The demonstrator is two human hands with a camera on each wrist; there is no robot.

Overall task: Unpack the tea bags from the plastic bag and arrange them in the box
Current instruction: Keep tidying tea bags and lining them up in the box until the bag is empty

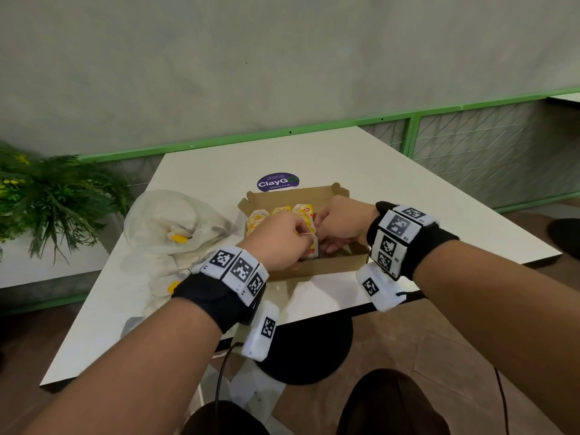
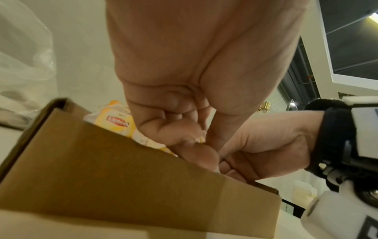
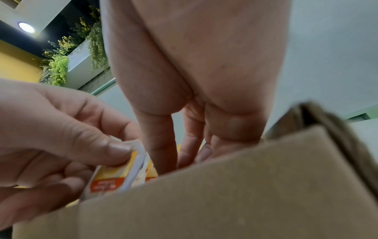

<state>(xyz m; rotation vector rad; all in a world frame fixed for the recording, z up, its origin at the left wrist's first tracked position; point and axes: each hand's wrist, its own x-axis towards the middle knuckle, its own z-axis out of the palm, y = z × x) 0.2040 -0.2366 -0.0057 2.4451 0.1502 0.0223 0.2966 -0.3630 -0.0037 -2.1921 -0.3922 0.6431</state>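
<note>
One open brown cardboard box [image 1: 326, 265] sits at the centre of the white table [image 1: 392, 171]. One crumpled clear plastic bag [image 1: 163, 221] lies at the box's nine o'clock, just beside it. At least three yellow-and-white paper tea bag sachets [image 1: 284, 211] stand on edge in the box's far half, toward twelve o'clock; in the plastic bag two yellow sachets [image 1: 179, 237] show, and any others there are hidden.

Both hands reach down into the box, close together. The left hand [image 1: 276, 238], at the box's eight o'clock, has thumb and fingers curled, pinching a small stack of yellow sachets with red labels [image 3: 114, 176] just above the near wall. The right hand [image 1: 342, 226], at three o'clock, points its fairly straight fingers [image 3: 159, 145] down inside the box beside that stack; the pictures do not show whether it grips anything.

A round purple sticker [image 1: 278, 182] lies at the box's twelve o'clock.
</note>
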